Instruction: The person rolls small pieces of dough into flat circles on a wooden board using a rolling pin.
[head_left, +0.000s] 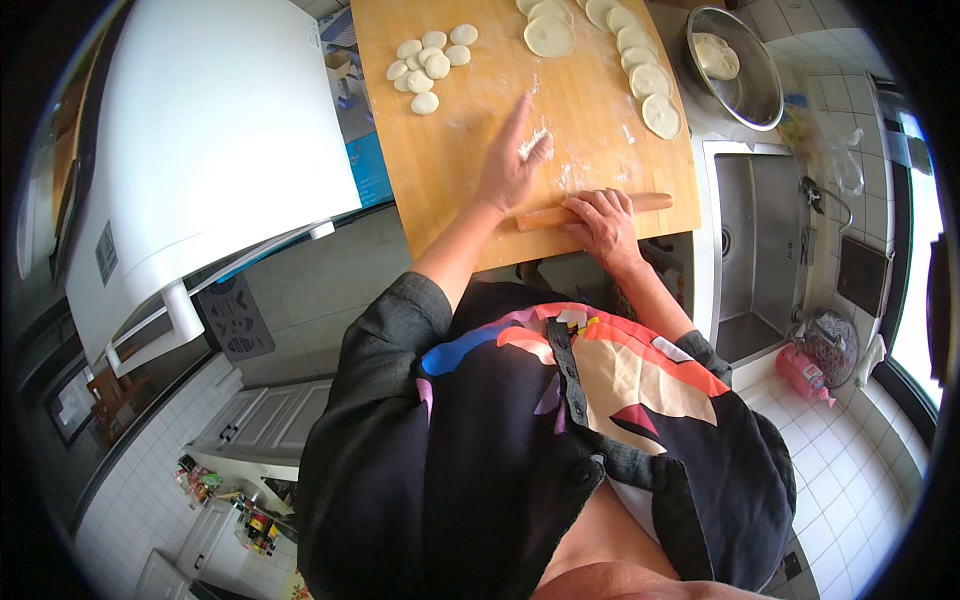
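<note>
My left hand (514, 161) is held over the floured wooden board (465, 165), thumb apart from the fingers, with nothing in it; a patch of white flour lies beside it. At the board's near edge, my right hand (604, 221) rests with its fingers over a wooden rolling pin (651, 202), whose two ends stick out. A cluster of small flattened dough pieces (437, 66) lies at the board's far left. Overlapping rolled dough rounds (549, 36) lie at the far middle, and a row of more rounds (649, 80) runs down the right side.
A steel bowl (769, 90) holding a lump of dough (716, 57) stands right of the board, beyond the steel sink (761, 225) with its faucet (814, 193). Left of the board is a large white appliance or cabinet (225, 112). A pink bag (801, 370) lies on the tiled counter at right.
</note>
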